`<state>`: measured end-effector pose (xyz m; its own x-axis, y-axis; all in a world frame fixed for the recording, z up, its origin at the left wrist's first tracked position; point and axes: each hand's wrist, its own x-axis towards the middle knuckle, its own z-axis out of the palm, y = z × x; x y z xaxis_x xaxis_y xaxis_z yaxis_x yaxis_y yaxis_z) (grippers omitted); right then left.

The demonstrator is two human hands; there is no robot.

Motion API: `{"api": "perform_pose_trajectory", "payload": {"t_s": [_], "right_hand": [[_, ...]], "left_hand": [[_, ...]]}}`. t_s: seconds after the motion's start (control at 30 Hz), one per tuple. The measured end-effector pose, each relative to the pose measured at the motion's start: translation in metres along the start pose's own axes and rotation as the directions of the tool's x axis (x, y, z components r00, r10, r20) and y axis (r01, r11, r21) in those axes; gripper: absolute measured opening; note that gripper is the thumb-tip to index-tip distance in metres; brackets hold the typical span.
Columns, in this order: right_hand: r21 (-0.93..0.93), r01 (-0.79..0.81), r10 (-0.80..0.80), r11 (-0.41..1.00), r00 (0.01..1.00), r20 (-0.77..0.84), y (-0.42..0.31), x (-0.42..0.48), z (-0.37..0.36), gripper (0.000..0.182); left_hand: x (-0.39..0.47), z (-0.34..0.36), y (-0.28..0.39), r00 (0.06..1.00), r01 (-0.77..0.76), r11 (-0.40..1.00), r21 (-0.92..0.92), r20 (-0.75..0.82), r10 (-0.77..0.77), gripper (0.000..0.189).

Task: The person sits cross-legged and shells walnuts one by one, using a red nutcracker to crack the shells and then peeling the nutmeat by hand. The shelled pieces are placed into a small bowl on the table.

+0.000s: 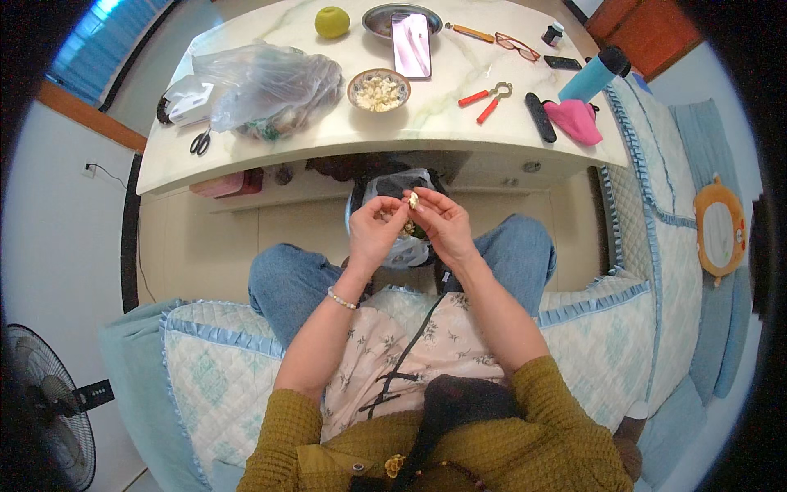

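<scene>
My right hand point(446, 220) pinches a small pale yellow piece point(413, 200), apparently a bit of nut kernel, between thumb and fingertips. Close against its left side are the fingertips of my left hand point(378, 229), thumb and forefinger pressed together; whether they grip the piece or a scrap of it is too small to tell. Below both hands, between my knees, stands a container lined with a clear plastic bag point(409, 253), with small light bits inside. A patterned bowl point(378, 110) of similar pale pieces sits on the table ahead.
On the marble-patterned table point(424, 130) are a plastic bag point(276, 86), scissors point(200, 141), a phone point(412, 46) leaning on a metal bowl point(375, 23), a green fruit point(332, 23), a red-handled plier-type nutcracker point(489, 101), glasses point(516, 46) and a blue bottle point(587, 77).
</scene>
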<state>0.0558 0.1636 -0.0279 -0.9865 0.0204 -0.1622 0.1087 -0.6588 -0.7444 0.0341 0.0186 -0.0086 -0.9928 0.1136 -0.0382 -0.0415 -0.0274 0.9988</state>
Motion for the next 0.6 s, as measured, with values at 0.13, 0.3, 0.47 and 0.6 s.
{"api": "perform_pose_trajectory", "payload": {"t_s": [0.13,0.3,0.47,0.6], "right_hand": [[-0.006,0.005,-0.005,1.000,1.000,-0.001,0.000,0.000,0.002,0.033],[-0.054,0.066,-0.067,0.996,0.998,-0.019,0.001,0.001,0.003,0.033],[-0.174,0.112,-0.119,0.978,0.992,-0.030,0.005,0.000,-0.002,0.031],[-0.185,0.151,-0.164,0.971,0.985,-0.059,0.007,0.000,0.001,0.030]], "left_hand": [[-0.002,0.000,-0.002,0.992,-0.121,0.986,0.113,-0.027,0.125,0.011],[-0.005,0.003,0.005,0.955,-0.262,0.925,0.274,-0.062,0.289,0.009],[-0.007,0.003,0.008,0.935,-0.312,0.880,0.358,-0.048,0.352,0.008],[-0.007,0.003,0.010,0.926,-0.324,0.854,0.407,-0.048,0.374,0.008]]}}
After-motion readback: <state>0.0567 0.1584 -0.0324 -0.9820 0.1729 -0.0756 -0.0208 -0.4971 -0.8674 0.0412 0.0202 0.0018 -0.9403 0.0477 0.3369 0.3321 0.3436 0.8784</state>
